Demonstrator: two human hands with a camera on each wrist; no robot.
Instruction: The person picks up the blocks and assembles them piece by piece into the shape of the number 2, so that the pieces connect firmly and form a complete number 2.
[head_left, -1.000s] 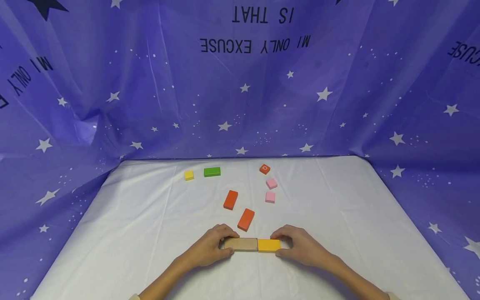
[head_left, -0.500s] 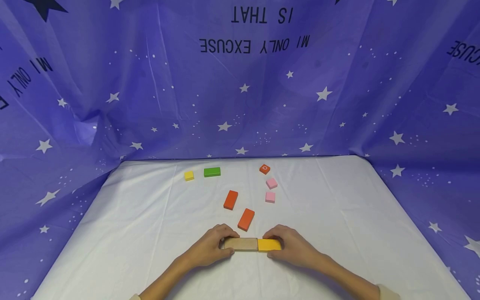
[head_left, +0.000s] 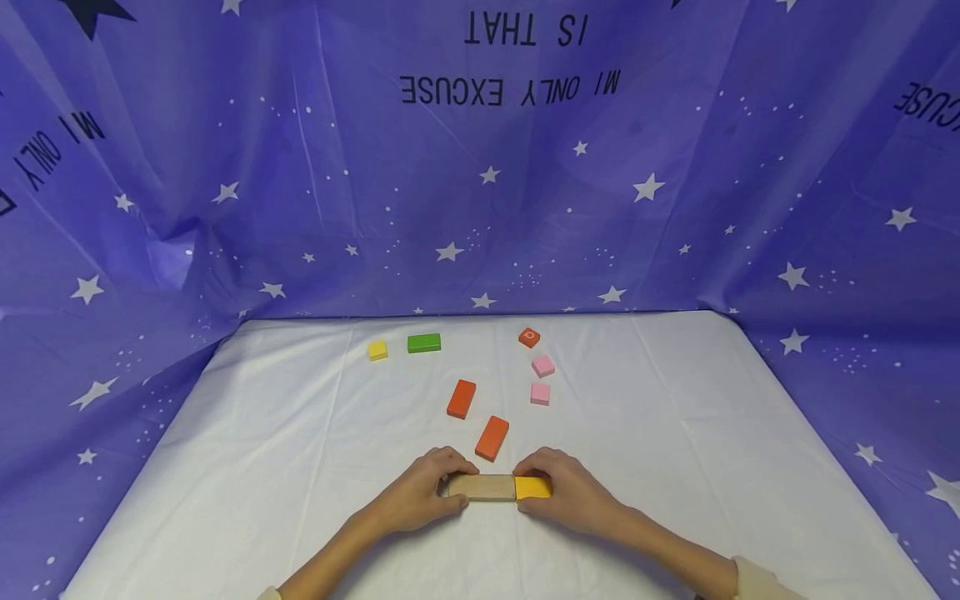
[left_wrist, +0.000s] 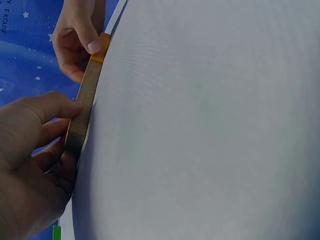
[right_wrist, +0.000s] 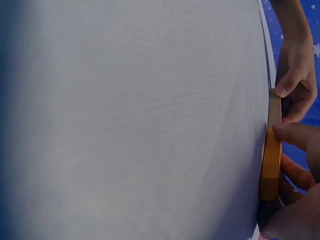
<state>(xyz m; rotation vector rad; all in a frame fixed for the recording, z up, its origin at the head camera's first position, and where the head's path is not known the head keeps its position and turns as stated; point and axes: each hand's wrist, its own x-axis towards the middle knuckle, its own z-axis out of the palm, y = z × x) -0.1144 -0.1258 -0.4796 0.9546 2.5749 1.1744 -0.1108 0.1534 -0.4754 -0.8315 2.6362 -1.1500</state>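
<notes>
A plain wooden block [head_left: 491, 488] and an orange-yellow block [head_left: 533, 488] lie end to end on the white cloth, their short ends touching. My left hand [head_left: 414, 493] pinches the wooden block near its left end, thumb on the near side and fingers on the far side. From the right, my right hand [head_left: 573, 493] grips the orange-yellow block [right_wrist: 271, 160] the same way, its fingertips close to the joint. The left wrist view shows the wooden block [left_wrist: 82, 107] resting flat, its outer end between thumb and fingers.
Beyond the hands lie two orange-red blocks [head_left: 492, 438], two pink blocks [head_left: 540, 394] and a small red block with a white mark [head_left: 529, 337]. Farther left are a green block [head_left: 424, 343] and a small yellow block [head_left: 377, 351]. A purple starry curtain [head_left: 480, 208] hangs behind the table.
My right hand has slid left along the orange-yellow block, from its right end to near the joint. My left hand and the blocks have stayed in place.
</notes>
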